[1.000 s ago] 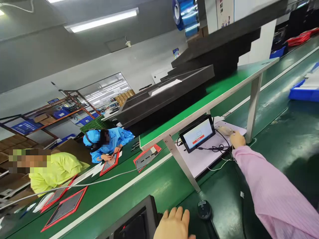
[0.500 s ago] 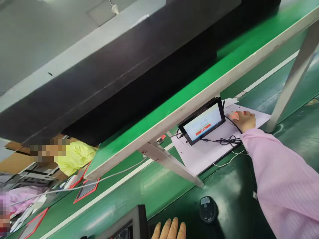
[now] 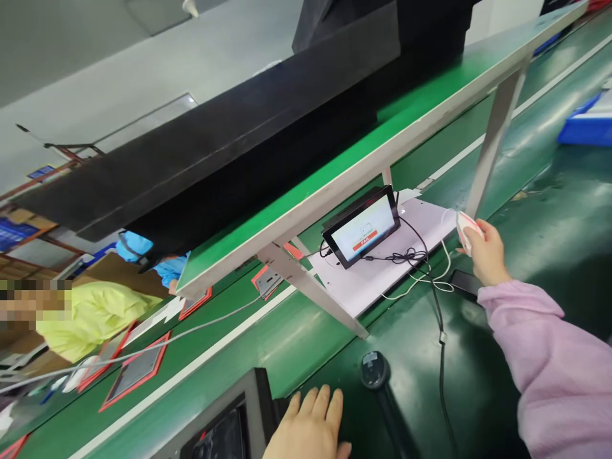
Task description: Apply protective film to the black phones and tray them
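My right hand (image 3: 490, 255) grips a white computer mouse (image 3: 469, 231) with a reddish side, lifted at the right end of the white board. A white cable (image 3: 448, 258) runs from it. Under the wrist lies a dark flat object (image 3: 465, 284), partly hidden by the sleeve. My left hand (image 3: 308, 424) rests with fingers stretched out on the dark green table, beside a black frame (image 3: 261, 401) holding a dark-screened device (image 3: 222, 440). Between my hands lies a black handheld barcode scanner (image 3: 375, 370). A small monitor (image 3: 362, 231) stands on the white board (image 3: 351, 290), showing a red FAIL bar.
A white-legged shelf with a green top (image 3: 325, 175) stands over the board. Black cable (image 3: 437, 312) crosses the table. A blue tray (image 3: 590, 124) is at the far right. Red-edged panels (image 3: 138, 366) lie on the left, near a person in a yellow top (image 3: 100, 312).
My right hand has come off the board to the right, lifting the mouse. The view has shifted, so more of my left hand and the barcode scanner shows.
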Available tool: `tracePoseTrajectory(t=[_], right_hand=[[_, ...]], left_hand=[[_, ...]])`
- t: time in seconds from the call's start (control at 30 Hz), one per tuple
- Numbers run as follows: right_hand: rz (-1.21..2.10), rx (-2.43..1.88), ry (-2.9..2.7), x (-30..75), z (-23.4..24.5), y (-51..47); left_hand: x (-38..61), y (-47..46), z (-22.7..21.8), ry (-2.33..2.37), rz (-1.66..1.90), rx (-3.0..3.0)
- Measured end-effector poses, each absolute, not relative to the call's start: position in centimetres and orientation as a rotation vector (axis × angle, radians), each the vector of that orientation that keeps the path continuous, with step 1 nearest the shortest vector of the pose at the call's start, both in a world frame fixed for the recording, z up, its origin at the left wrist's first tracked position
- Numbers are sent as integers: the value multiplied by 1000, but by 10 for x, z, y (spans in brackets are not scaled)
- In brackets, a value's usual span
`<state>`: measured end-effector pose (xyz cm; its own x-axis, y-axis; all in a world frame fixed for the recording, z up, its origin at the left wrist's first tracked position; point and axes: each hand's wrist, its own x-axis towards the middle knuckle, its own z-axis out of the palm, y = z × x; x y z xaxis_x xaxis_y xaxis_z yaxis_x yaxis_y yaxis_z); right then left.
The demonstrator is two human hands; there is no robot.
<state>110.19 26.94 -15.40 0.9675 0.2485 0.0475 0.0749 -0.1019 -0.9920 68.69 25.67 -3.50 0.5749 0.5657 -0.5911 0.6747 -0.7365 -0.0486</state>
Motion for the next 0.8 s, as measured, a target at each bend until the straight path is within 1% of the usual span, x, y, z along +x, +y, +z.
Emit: tracePoseTrajectory(t=[0.1, 0.23, 0.33, 0.43, 0.63, 0.8], right_hand=[[129, -1690, -230, 1081, -164, 245], [40, -1816, -221, 1043, -193, 203], [-29, -1949, -233, 1009, -217, 169], [-105, -2044, -297, 983, -231, 144], [-350, -2166, -493, 976, -232, 134], [-399, -2325, -633, 967, -252, 136]], left_hand=[[693, 252, -25, 1044, -879, 2672], [697, 246, -14, 994, -849, 2712], [698, 243, -11, 968, -776, 2752], [697, 242, -12, 934, -756, 2769], [694, 243, -12, 875, -732, 2833], [693, 243, -10, 851, -708, 2818]])
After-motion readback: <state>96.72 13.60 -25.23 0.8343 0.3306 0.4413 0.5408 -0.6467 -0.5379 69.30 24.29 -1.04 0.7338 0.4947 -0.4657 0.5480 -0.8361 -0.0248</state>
